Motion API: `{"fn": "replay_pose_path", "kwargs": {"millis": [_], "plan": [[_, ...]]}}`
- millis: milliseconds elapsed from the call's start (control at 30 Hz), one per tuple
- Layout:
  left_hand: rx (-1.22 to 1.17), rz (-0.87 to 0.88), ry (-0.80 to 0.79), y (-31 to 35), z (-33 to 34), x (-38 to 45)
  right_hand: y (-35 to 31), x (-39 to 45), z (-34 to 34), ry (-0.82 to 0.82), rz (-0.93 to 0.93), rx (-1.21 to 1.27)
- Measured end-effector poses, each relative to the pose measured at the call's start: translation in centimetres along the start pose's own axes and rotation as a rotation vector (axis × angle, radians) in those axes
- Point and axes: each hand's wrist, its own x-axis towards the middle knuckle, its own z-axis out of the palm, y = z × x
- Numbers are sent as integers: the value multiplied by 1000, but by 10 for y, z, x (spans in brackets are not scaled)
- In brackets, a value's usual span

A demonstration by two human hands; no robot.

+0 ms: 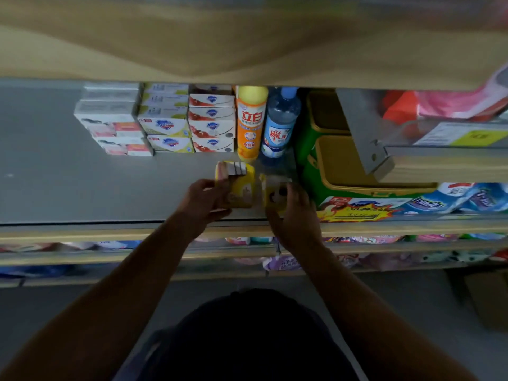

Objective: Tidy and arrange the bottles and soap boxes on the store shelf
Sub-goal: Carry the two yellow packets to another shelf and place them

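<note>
Gripping a yellow soap box [239, 188] in your left hand [202, 203], you grasp a second yellow box [275, 192] with your right hand [295, 215]; both sit near the shelf [82, 188] front edge, ahead of the orange bottle [250, 125] and blue bottle [279, 125], soap box stacks [165, 119] left of those.

The picture is dim and a bit grainy. The soap boxes [165, 119] and the orange bottle [250, 122] at the back of the grey shelf [82, 182] get the most light. Both arms and the dark clothes at the bottom are in shadow. The two hands look blurry. The wide lens bends the shelf edges near the sides.
</note>
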Motion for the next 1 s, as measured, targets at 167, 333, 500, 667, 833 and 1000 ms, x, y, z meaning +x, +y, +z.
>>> {"fn": "replay_pose_path", "kwargs": {"millis": [167, 333, 500, 667, 833, 1000], "plan": [[-55, -28, 94, -10, -35, -11, -19, 15, 24, 37, 109, -67], [-136, -15, 147, -21, -51, -20, -24, 31, 21, 45, 125, 45], [-176, -11, 173, -27, -49, -25, -30, 47, 9, -149, 293, -1], [-194, -25, 200, -41, -44, -30, -43, 36, 7, -193, 284, 74], [-195, -28, 196, -55, -31, -53, -33, -6, -17, -115, 203, 294], [-27, -75, 160, -85, 4, -85, 34, -74, -33, -154, 352, 439]]}}
